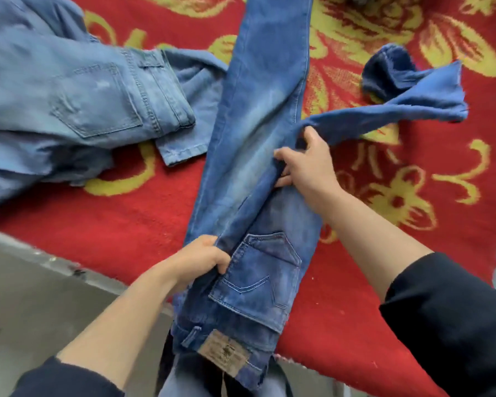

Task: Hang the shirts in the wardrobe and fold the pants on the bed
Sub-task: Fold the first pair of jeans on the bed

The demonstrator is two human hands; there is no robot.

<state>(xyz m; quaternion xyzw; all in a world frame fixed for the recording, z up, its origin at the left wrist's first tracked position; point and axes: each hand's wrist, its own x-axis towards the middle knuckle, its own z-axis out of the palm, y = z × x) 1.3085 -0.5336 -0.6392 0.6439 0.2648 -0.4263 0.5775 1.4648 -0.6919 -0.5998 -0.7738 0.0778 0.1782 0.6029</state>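
Lying lengthwise down the middle of the red blanket with its yellow floral pattern, a pair of dark blue jeans has one leg stretched flat away from the person, while its waistband, with a tan leather brand patch, hangs toward the person over the near edge of the bed. The left hand is closed on the denim at the seat, fingers curled into a fold of cloth just beside the back pocket. The right hand, further up the leg, pinches the jeans' other leg between thumb and fingers; that leg is lifted off the blanket and trails out to the right, its hem blurred and twisted. Both forearms are bare, with dark sleeves pushed up above them. To the left, a lighter blue pair of jeans lies crumpled on the same blanket, a back pocket facing up and one cuff ending just beside the dark pair's flat leg. At lower left, grey floor shows beyond the blanket's edge.
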